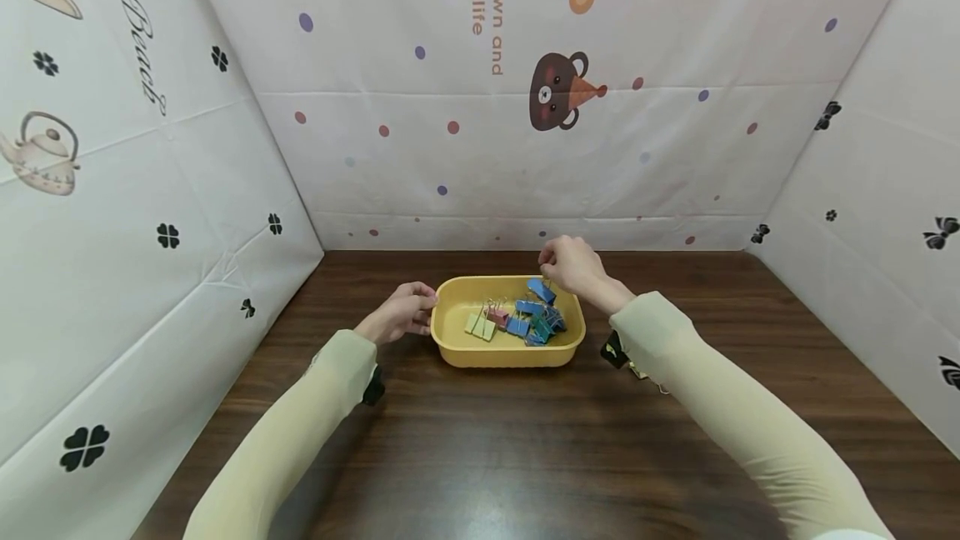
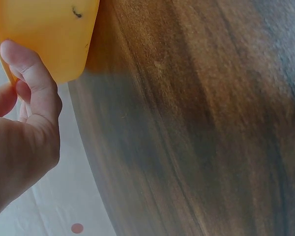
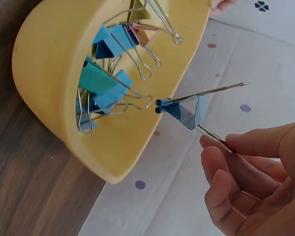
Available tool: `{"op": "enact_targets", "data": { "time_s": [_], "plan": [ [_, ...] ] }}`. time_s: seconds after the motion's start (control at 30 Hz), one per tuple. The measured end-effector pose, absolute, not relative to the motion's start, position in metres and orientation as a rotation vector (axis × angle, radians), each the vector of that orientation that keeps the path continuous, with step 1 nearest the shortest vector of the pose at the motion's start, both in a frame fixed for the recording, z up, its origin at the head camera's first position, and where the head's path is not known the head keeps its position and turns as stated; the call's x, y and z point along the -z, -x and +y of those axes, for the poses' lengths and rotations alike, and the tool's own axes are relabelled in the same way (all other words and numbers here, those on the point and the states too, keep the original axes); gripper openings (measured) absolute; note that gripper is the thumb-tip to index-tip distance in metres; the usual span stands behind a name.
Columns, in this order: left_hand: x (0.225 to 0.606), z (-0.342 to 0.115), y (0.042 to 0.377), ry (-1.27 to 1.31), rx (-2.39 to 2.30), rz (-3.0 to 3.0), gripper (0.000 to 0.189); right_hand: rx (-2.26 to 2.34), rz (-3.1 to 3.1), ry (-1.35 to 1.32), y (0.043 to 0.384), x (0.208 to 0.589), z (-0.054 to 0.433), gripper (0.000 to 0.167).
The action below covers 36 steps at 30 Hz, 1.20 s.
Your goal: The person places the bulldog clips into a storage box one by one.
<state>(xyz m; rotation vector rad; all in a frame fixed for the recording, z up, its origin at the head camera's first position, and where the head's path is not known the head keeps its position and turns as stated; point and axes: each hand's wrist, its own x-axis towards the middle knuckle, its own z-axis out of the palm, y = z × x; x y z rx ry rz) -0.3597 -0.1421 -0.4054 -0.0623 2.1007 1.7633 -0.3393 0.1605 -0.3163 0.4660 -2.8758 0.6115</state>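
A yellow plastic basket (image 1: pixel 502 357) stands on the table with several binder clips in it. My left hand (image 1: pixel 401 312) grips its left end, thumb and fingers at the rim, as the left wrist view shows. Over the basket's far right corner, my right hand (image 1: pixel 573 265) pinches a blue binder clip (image 3: pixel 200 110) by one wire handle between thumb and fingers. Below it, the basket holds blue clips (image 1: pixel 517 327), a green clip (image 1: pixel 541 327), a reddish clip (image 1: pixel 498 317) and yellow clips (image 1: pixel 480 327) at the left.
Beside the right cuff lies a small yellowish thing (image 1: pixel 637 371) with a wire loop, partly hidden by the sleeve. The dark wooden table (image 1: pixel 480 440) meets a printed white sheet (image 1: pixel 420 173) behind the basket. Similar sheets hang at both sides.
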Motion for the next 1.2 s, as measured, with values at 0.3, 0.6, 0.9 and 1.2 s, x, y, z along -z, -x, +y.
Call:
{"op": "enact_targets", "data": {
  "time_s": [0.3, 0.6, 0.9, 1.2],
  "plan": [
    [0.405, -0.142, 0.361, 0.068, -1.76, 2.111, 0.018, -0.585, -2.906, -0.478, 0.34, 0.326, 0.151, 0.014],
    [0.405, -0.141, 0.36, 0.043, -1.767, 2.109, 0.016, -0.543, -2.895, -0.492, 0.34, 0.332, 0.153, 0.017],
    [0.404, -0.141, 0.36, 0.049, -1.763, 2.11, 0.02, -0.603, -2.888, -0.454, 0.34, 0.325, 0.173, 0.017],
    [0.407, -0.141, 0.361, 0.071, -1.761, 2.107, 0.018, -0.629, -2.907, -0.36, 0.339, 0.321, 0.207, 0.02]
  ]
}}
